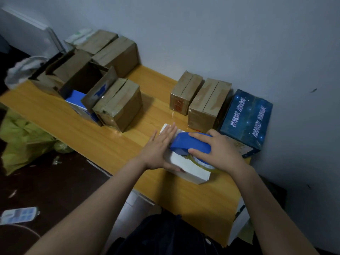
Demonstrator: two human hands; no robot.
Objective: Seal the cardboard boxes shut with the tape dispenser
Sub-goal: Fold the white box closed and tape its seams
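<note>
Hidden: most of your white box's (191, 172) top, under your left hand (160, 150), your right hand (219, 151) and the tape dispenser (191, 144).
Illegible: print on the dark blue box (246, 116).
Cut off at the left edge: yellow bag (22, 140), blue-and-white pack (18, 215).

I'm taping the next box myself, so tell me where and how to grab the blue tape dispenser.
Grip the tape dispenser by its long blue top, coming from above: palm over the back, fingers down one side, thumb down the other, as the right hand does. The tape roll sits underneath against the white box, so leave the underside free.
</note>
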